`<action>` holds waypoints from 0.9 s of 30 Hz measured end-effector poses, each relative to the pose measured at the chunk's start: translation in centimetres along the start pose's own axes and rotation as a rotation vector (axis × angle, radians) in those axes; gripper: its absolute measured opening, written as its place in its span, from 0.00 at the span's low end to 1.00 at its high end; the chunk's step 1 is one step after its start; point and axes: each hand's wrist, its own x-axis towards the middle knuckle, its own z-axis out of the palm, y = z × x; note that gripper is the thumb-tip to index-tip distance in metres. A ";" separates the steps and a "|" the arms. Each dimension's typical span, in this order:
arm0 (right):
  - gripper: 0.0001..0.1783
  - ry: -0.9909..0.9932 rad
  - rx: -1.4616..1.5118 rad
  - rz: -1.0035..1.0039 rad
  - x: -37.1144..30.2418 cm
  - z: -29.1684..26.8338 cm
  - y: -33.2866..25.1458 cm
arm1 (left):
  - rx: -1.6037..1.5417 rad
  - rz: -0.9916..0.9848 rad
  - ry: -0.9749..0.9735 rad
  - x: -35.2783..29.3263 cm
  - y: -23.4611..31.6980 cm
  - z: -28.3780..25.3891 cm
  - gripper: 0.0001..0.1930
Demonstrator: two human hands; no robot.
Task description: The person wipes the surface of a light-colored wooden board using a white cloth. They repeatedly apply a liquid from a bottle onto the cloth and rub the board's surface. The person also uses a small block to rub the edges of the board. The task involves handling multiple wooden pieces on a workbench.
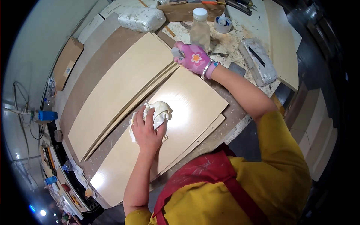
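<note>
My bare left hand [148, 131] is closed over a crumpled white cloth [162, 111], pressing it on a glossy pale wood panel [187, 93]. Another panel lies under that one, its edge showing small holes. My right hand [194, 58] wears a pink flowered glove and grips a small grey object [177, 53], whose kind I cannot make out. This hand is above the far end of the glossy panel, beside a stack of long pale panels [120, 90] on the left.
A capped clear bottle [200, 32] stands just beyond my right hand, near a tape roll [222, 24]. One plastic-wrapped bundle [142, 18] lies at the far left, another [258, 62] at the right. A cardboard box [67, 63] sits by the left wall.
</note>
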 end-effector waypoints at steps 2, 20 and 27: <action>0.19 0.037 -0.054 -0.016 0.5 0.3 0.8 | 0.013 0.001 -0.001 0.1 -0.1 -0.1 0.25; 0.24 -0.267 0.557 0.122 -9.4 -5.2 4.2 | -0.009 0.011 0.016 -0.4 0.0 -0.1 0.25; 0.22 0.014 0.511 -0.061 -2.6 -0.4 3.9 | -0.004 0.023 0.018 -0.3 0.2 -0.1 0.24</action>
